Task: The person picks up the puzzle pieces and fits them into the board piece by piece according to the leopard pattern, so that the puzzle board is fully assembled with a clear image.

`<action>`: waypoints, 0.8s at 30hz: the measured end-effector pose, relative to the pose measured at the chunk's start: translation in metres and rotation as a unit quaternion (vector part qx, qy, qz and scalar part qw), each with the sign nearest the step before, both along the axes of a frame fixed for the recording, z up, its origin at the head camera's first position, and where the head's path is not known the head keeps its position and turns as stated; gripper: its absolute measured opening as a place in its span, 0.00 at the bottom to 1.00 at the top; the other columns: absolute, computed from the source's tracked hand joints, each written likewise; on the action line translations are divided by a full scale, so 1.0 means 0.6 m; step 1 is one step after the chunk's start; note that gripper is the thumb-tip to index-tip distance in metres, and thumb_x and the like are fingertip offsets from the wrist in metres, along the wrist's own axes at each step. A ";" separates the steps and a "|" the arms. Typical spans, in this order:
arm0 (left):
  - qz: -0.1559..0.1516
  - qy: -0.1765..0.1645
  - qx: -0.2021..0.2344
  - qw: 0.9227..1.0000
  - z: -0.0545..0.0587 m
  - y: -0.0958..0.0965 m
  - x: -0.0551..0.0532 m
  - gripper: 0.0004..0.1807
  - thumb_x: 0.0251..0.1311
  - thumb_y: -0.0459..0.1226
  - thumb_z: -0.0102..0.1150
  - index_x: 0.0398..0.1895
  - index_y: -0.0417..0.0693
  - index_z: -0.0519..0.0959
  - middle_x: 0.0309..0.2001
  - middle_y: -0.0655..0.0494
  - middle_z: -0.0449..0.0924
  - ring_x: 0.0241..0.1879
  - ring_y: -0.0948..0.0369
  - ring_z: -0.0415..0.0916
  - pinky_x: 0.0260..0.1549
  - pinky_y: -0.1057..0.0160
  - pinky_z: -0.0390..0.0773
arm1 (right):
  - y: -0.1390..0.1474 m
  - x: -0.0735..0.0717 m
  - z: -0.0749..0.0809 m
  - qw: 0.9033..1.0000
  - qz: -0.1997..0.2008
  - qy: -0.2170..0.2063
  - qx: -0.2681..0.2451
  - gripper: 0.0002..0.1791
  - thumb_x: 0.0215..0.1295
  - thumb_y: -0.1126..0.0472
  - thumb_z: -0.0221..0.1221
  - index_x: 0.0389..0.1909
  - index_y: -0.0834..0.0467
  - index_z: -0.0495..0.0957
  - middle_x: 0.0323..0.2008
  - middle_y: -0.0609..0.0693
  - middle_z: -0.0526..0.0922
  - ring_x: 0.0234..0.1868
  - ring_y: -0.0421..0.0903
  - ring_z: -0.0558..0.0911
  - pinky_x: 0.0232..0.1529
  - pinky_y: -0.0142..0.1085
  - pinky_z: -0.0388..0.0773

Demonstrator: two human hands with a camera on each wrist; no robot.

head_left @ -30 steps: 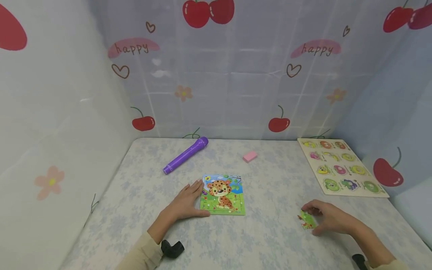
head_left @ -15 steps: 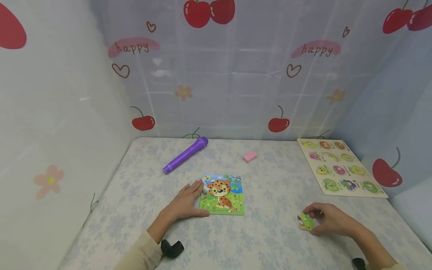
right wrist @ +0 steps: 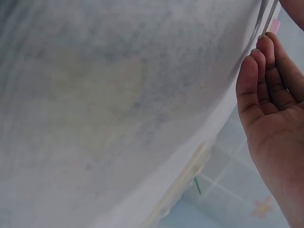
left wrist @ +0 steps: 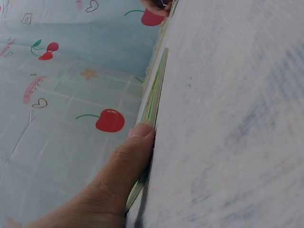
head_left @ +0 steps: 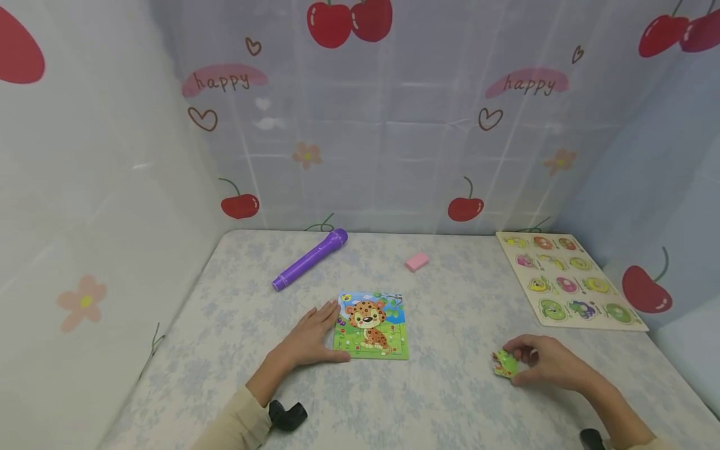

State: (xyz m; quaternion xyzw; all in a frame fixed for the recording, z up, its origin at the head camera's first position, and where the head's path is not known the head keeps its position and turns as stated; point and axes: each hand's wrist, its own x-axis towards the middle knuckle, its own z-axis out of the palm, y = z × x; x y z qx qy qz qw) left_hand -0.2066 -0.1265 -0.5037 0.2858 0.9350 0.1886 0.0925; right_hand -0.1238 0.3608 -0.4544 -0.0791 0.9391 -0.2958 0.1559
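Observation:
A square jigsaw puzzle [head_left: 371, 325] with a cartoon leopard lies flat at the middle of the table. My left hand [head_left: 306, 339] rests at its left side, fingers along the left edge and thumb at the lower left corner. In the left wrist view the thumb [left wrist: 121, 161] presses against the puzzle's thin edge [left wrist: 156, 88]. Well to the right, my right hand [head_left: 554, 362] pinches a small green puzzle piece [head_left: 504, 364] with red marks between thumb and fingers. Seen from the right wrist, the fingers [right wrist: 261, 76] are curled, and only the piece's thin edge [right wrist: 270, 19] shows.
A purple toy microphone [head_left: 309, 259] lies behind the puzzle to the left. A pink eraser-like block [head_left: 417, 262] sits farther back. At the back right is a board with fruit and vegetable pictures [head_left: 570, 281]. Cherry-print curtains [head_left: 382, 144] enclose the table's back and sides.
The right hand has shifted slightly, and the puzzle piece in its fingers has turned and moved a little to the left and up. My left hand and the puzzle stay in place.

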 end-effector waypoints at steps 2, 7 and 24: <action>0.000 0.003 0.000 1.000 0.000 0.000 0.000 0.63 0.47 0.71 0.60 0.78 0.44 0.46 0.79 0.51 0.42 0.79 0.54 0.40 0.76 0.47 0.44 | -0.002 -0.002 0.000 1.000 -0.002 0.002 0.003 0.31 0.41 0.51 0.77 0.47 0.60 0.81 0.33 0.47 0.75 0.32 0.33 0.69 0.30 0.28 0.71; 0.001 -0.002 -0.001 1.000 0.002 -0.001 0.001 0.64 0.47 0.70 0.60 0.78 0.44 0.46 0.79 0.50 0.41 0.79 0.54 0.40 0.76 0.47 0.44 | -0.010 -0.006 -0.001 1.000 -0.007 0.008 0.015 0.31 0.40 0.50 0.77 0.47 0.59 0.81 0.33 0.46 0.76 0.32 0.33 0.70 0.32 0.27 0.72; 0.004 -0.011 0.008 1.000 0.002 0.001 0.004 0.63 0.47 0.70 0.60 0.77 0.44 0.47 0.79 0.50 0.42 0.79 0.53 0.40 0.76 0.47 0.44 | -0.063 -0.028 0.009 0.999 0.039 0.033 0.002 0.31 0.40 0.50 0.77 0.47 0.57 0.82 0.35 0.44 0.79 0.34 0.32 0.71 0.34 0.28 0.73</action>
